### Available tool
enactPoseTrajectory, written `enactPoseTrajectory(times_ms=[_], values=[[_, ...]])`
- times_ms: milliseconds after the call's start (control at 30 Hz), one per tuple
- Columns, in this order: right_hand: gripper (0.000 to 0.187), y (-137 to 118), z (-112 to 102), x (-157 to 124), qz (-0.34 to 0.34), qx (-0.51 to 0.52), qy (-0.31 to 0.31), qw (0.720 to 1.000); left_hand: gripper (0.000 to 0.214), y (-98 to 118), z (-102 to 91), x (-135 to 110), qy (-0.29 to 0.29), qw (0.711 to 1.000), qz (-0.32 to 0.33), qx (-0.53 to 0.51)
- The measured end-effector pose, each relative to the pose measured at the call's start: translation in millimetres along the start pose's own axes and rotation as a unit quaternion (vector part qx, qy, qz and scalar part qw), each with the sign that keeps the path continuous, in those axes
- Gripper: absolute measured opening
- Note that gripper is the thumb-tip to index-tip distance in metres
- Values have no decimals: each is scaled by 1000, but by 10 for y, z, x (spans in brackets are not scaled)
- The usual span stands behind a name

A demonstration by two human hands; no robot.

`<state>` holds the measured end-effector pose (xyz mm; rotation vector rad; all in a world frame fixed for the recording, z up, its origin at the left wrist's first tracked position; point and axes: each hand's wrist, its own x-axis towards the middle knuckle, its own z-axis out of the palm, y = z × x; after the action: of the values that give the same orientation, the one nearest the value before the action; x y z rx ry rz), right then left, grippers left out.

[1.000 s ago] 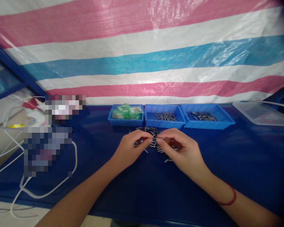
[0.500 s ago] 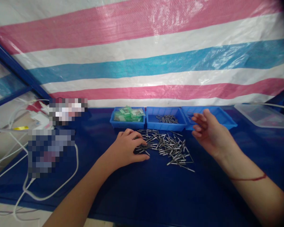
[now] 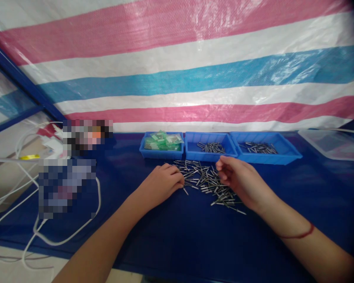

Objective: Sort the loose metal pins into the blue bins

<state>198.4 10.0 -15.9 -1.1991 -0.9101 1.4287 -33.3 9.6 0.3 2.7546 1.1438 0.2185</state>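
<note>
Thin metal rods [image 3: 208, 179], each with a thicker section, lie in a loose pile on the dark blue table. At the pile's left edge is my left hand [image 3: 164, 180], its fingers drawn together and closed on a rod whose end [image 3: 185, 191] sticks out below the fingertips. Over the pile's right side hovers my right hand [image 3: 240, 179], fingers loosely curled and a little apart, with nothing visible in them. Its palm is partly hidden.
Behind the pile stand a blue bin [image 3: 161, 156] of green-and-clear packets, a middle bin [image 3: 211, 157] of rods and a right bin [image 3: 268, 158] of rods. A translucent plastic tray [image 3: 332, 145] lies far right. White cables [image 3: 98, 196] and blurred-out items [image 3: 66, 188] occupy the left. A striped sheet [image 3: 177, 84] hangs behind.
My right hand has moved left and down from the right bin to the pile, uncovering rods in that bin. My left hand's spread fingers have closed together.
</note>
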Motion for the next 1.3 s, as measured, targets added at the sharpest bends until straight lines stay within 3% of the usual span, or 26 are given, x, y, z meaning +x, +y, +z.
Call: enactPoseTrajectory(times_ms=[133,233,367,467,600,733,867,1133,1300], values=[[34,45,55,-63,-55,-129,-26,990,16,-4,5,22,26,1000,3,12],[25,66,97,-127,-171,-262,-56,948,19,57,-25,25,91,996,12,-3],[18,90,198,-242,-272,-350,-147,884,19,234,-63,10,178,974,24,-140],[13,104,261,-307,-290,-358,-196,866,13,346,-56,3,204,947,11,-249],[16,104,274,-327,-280,-352,-188,873,9,381,-22,17,217,917,-61,-329],[17,100,254,-310,-274,-345,-174,881,16,360,-6,42,192,897,-118,-381],[16,92,250,-310,-268,-345,-164,885,15,360,-37,46,175,909,-120,-360],[18,85,271,-325,-218,-292,-178,914,13,371,-69,41,187,904,-125,-363],[14,129,247,-303,-248,-273,-127,921,13,322,-96,26,191,914,-96,-344]])
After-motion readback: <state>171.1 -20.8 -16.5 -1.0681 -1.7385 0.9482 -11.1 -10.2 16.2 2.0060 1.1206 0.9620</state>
